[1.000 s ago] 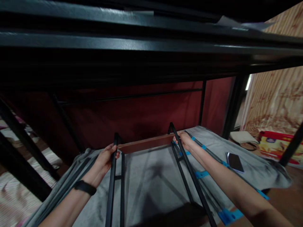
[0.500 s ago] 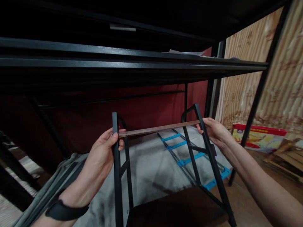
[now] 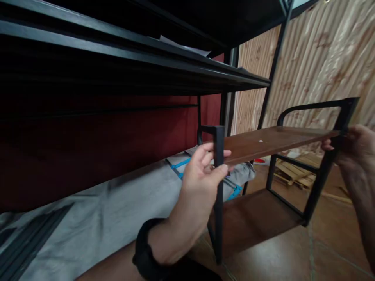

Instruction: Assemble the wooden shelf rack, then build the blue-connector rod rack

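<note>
Between my hands hangs a small two-tier shelf rack [image 3: 263, 146] with a black metal frame and brown boards. My left hand [image 3: 205, 166] is wrapped round its near-left upright, fingers touching the upper board's edge. At the right edge of the view, my right hand [image 3: 356, 146] grips the right upright by the same board; part of that hand is in shadow. A small white spot shows on the upper board. The lower board [image 3: 258, 218] sits near floor height; whether the feet touch the floor I cannot tell. My left wrist wears a black band [image 3: 149, 248].
A large black metal rack [image 3: 131, 54] with papers [image 3: 187, 47] on its shelf stands ahead. Beneath it a grey cloth [image 3: 125, 203] carries blue-and-black ladder-like parts [image 3: 180, 166] and dark bars [image 3: 41, 238]. Wooden slats [image 3: 295, 171] lie on the brown floor beyond, before a wood-patterned curtain [image 3: 316, 58].
The small shelf rack has moved right and turned, so its board tops now show. Both hands have kept their grip. My view has swung to the right.
</note>
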Demonstrator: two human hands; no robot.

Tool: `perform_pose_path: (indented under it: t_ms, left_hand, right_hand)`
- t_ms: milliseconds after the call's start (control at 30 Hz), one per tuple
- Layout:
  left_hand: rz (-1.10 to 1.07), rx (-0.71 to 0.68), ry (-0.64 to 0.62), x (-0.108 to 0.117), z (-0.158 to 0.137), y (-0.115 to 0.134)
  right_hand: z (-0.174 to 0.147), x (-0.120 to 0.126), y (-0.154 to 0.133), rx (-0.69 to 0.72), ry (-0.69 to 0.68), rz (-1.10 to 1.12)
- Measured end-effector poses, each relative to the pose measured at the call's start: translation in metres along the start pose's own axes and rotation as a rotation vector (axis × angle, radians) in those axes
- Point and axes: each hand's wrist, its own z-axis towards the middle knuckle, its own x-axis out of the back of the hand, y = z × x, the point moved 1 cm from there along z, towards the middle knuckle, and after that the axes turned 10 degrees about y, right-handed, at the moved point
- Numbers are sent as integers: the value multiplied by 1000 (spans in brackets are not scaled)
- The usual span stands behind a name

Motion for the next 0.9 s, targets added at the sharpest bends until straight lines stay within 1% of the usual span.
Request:
perform_pose_path:
  t_ms: [100,200,300,367,433,533,600,700,800,833,900]
  left_hand:
    - [89,113,-84,-23,-21,-31]
    - [166,233,-121,-36,-39,-67]
    - [155,341,-106,-41,-53,-104]
    - [148,415,-104,-41,-63,-127]
    - [158,507,-132,-39,-74,-151]
    - [207,630,-184,-32,-90,-189]
    - [267,634,-188,-25,-99,-216]
    - [313,639,-207,-9,-108,-255]
    - [387,713,-252,13,-114,-290]
    - [404,740,-258,21,-115,-300]
    - [363,836,-230,38,-117,-319]
  right_hand:
    - [5,37,-9,-78,101,40]
    - [13,68,4,-99,153,35]
    - [20,96,38,-167,190,16]
    - [19,112,68,-225,208,-21]
    - [13,125,103,-280,226,-76]
    - [-1,136,158,-351,224,-143]
    - [-11,142,194,-368,266,-202]
    - [-24,153,241,-348,389,-323]
    - [-36,168,277,-343,452,-461]
    - [-41,174,287,-349,449,-508]
    - [-50,184,304,-355,430,-591]
